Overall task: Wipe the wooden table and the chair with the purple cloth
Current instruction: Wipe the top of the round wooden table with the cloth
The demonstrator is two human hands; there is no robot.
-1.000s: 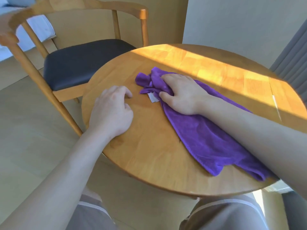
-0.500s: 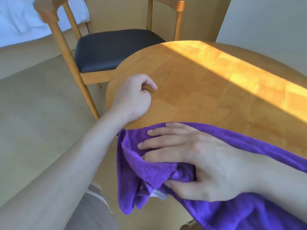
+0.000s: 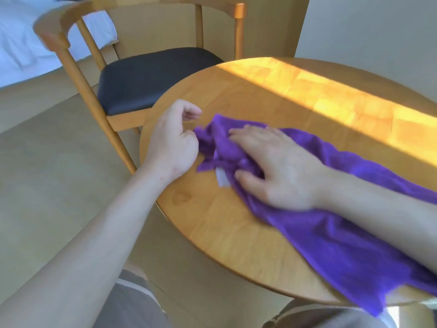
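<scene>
Wiping well, keep your right hand [image 3: 279, 166] flat-fingered on the cloth [image 3: 331, 221]; left hand [image 3: 172, 143], seemingly loosely curled and empty, steadies the table [image 3: 236, 233].

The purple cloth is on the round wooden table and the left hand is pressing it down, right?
Not quite. In the head view the right hand presses the purple cloth on the round wooden table; the left hand rests beside it.

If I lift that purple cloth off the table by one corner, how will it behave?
The purple cloth would probably hang limp: it bunches in folds under the right hand and droops over the table edge. It looks light and plush, so it should slide easily and hold no shape.
</scene>
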